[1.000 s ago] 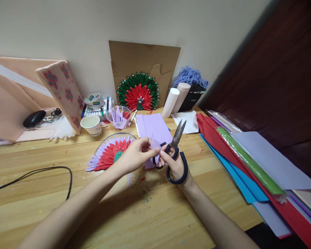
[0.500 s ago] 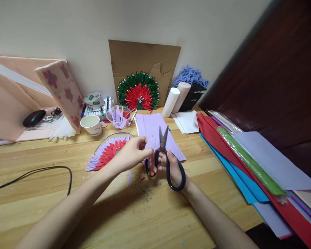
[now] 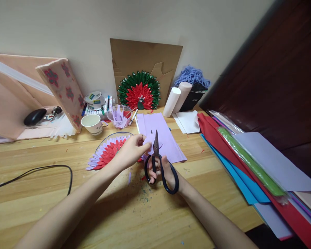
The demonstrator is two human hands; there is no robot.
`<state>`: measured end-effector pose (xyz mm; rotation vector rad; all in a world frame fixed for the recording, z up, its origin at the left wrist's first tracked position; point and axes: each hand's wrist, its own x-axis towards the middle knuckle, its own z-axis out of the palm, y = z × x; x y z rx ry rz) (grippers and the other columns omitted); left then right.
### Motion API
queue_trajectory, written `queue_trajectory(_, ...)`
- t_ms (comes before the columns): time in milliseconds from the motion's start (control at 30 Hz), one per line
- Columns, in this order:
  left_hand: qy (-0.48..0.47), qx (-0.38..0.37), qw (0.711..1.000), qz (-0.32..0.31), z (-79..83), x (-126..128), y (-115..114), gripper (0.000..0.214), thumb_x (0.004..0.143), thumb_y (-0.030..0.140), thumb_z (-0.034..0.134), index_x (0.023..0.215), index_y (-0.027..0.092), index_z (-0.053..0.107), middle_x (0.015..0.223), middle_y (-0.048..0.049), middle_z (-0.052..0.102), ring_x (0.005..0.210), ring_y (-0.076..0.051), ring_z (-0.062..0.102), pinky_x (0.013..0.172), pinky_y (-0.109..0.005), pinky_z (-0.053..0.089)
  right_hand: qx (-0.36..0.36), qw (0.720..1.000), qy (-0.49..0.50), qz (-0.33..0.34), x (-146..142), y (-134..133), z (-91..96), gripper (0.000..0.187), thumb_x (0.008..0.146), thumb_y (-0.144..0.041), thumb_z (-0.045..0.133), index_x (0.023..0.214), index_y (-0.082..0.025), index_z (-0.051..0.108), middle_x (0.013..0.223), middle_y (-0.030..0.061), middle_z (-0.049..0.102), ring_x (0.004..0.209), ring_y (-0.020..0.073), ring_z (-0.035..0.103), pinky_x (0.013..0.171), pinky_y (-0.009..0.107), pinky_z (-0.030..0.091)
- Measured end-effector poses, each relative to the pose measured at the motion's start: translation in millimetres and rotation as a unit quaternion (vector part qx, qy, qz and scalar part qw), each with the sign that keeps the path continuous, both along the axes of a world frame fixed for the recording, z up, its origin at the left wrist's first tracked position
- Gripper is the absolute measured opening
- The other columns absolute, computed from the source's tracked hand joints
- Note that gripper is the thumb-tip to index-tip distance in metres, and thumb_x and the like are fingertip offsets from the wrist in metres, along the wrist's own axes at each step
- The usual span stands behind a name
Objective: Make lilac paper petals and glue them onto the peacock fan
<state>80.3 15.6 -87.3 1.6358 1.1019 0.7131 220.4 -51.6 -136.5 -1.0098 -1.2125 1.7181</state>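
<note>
My right hand (image 3: 168, 173) has its fingers through the black loops of the scissors (image 3: 156, 148), whose blades point away from me. Pinched in my left hand (image 3: 135, 148) is a small piece of purple paper (image 3: 148, 139), right beside the blades. One blade lies in front of this piece and the tip of the other shows behind it. Under both hands spreads a larger purple sheet (image 3: 166, 135) on the table. Partly behind my left wrist lies a fan of purple and red paper petals (image 3: 107, 154) on a round clear-edged base.
A bowl of purple strips (image 3: 119, 117), a paper cup (image 3: 92, 124) and markers (image 3: 95, 110) stand at the back. A green and red paper peacock (image 3: 139, 91) leans on cardboard (image 3: 145, 55). Coloured sheets (image 3: 248, 166) lie right; a black cable (image 3: 41, 168) lies left.
The scissors have moved left and slightly down to the small purple piece, and their blades have turned and come closer together. My left hand has stayed nearly in place.
</note>
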Motion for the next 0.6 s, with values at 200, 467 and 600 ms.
queue_trajectory(200, -0.013, -0.014, 1.000, 0.009, 1.7, 2.4, -0.8, 0.016, 0.072, 0.030, 0.052, 0.066, 0.015, 0.051, 0.060, 0.0006, 0.055, 0.058, -0.013, 0.054, 0.055, -0.024, 0.041, -0.014, 1.000, -0.008, -0.006, -1.5, -1.0, 2.0, 0.073, 0.057, -0.087, 0.030, 0.073, -0.017, 0.045, 0.049, -0.0059, 0.041, 0.041, 0.0093, 0.047, 0.047, 0.023, 0.041)
queue_trajectory(467, -0.048, -0.054, 0.997, 0.005, 4.4, 2.5, -2.4, 0.016, 0.073, 0.030, 0.054, 0.067, 0.015, 0.052, 0.060, 0.0008, 0.056, 0.058, -0.011, 0.055, 0.056, -0.023, 0.041, 0.008, 0.999, -0.013, -0.035, -4.2, -2.0, -1.8, 0.072, 0.056, -0.087, 0.031, 0.071, -0.017, 0.044, 0.047, -0.0072, 0.040, 0.037, 0.0085, 0.046, 0.040, 0.021, 0.037)
queue_trajectory(600, -0.056, -0.064, 0.996, 0.008, 6.8, 2.5, -1.3, 0.015, 0.072, 0.027, 0.054, 0.064, 0.015, 0.052, 0.057, 0.0019, 0.055, 0.055, -0.010, 0.052, 0.054, -0.021, 0.040, -0.002, 0.999, 0.000, -0.052, -5.3, 0.6, -7.9, 0.070, 0.054, -0.085, 0.039, 0.069, -0.017, 0.044, 0.044, -0.0088, 0.037, 0.033, 0.0066, 0.043, 0.036, 0.019, 0.036)
